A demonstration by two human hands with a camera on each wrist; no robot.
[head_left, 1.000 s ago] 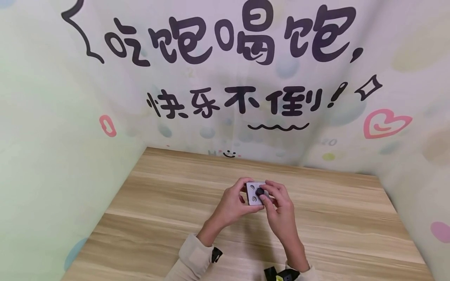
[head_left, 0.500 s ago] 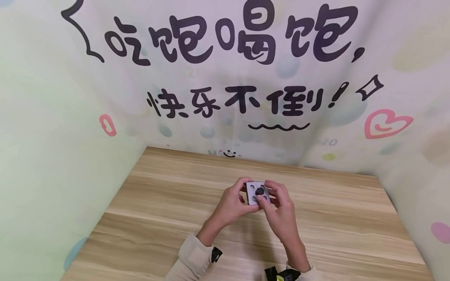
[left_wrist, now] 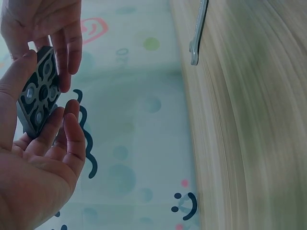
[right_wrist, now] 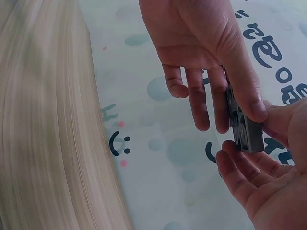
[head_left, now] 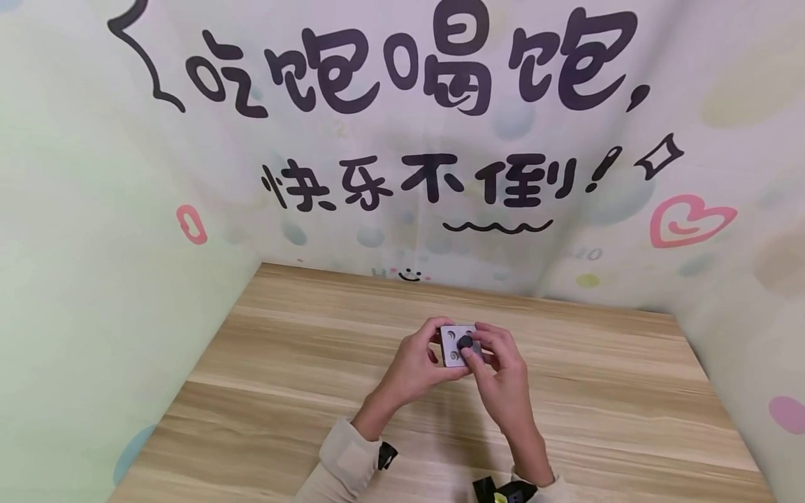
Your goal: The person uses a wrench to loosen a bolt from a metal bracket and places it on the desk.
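Head view: the left hand (head_left: 415, 363) holds a square grey plate (head_left: 448, 346) by its edges, thumb on the near edge and fingers on the far one, while the right hand (head_left: 503, 370) seems to pinch the black knob (head_left: 465, 341) at its middle between thumb and forefinger. How firm either hold is, I cannot tell. The plate is up in the air above the wooden table (head_left: 302, 349), so nothing but fingers appears to bear it; if the left hand's edge grip loosens while the knob is twisted or pressed, the plate could swivel or drop. The knob is small and partly covered by the thumb, so fingertips might slide off it, or a slanted push might make it bind. Farther out, the left wrist view shows a spanner-like tool (left_wrist: 198, 36) on the tabletop, well apart from the hands and unlikely to interfere.
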